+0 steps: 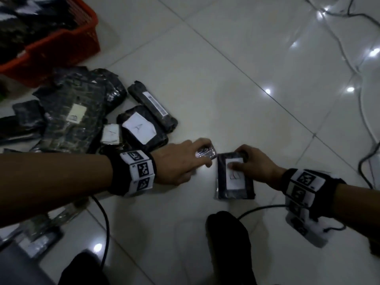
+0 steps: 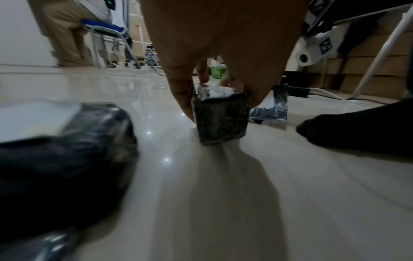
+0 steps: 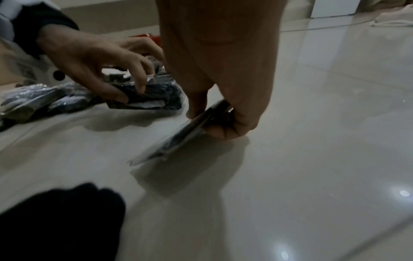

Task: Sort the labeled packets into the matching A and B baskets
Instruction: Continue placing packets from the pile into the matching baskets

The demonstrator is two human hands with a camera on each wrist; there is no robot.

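Foreground: a dark-socked foot [image 1: 228,239] on the tiled floor [image 1: 226,68], with a black cable [image 1: 102,223] trailing beside it.
Right hand: the right hand [image 1: 255,167] pinches a flat dark packet [image 1: 234,179], thumb on its white label and fingers curled over the far edge; in the right wrist view the packet is tilted, its lower edge near the floor. The letter on the label is too faint to read with certainty.
Left hand: the left hand [image 1: 181,161] grips a small dark packet [image 1: 205,154] with crinkled shiny wrap, thumb and fingers clamped on opposite sides; its label is not visible.
Remaining stock: a pile of packets [image 1: 82,112] on the floor at left, one marked A [image 1: 139,128].
Basket: a red basket [image 1: 51,42] beyond the pile, already holding packets; its letter cannot be seen.
Step in hand: probably pick-up and label check, one packet per hand.
Next move: likely requires confirming each letter, then carrying each packet to the matching basket; a second basket is not in the head view.
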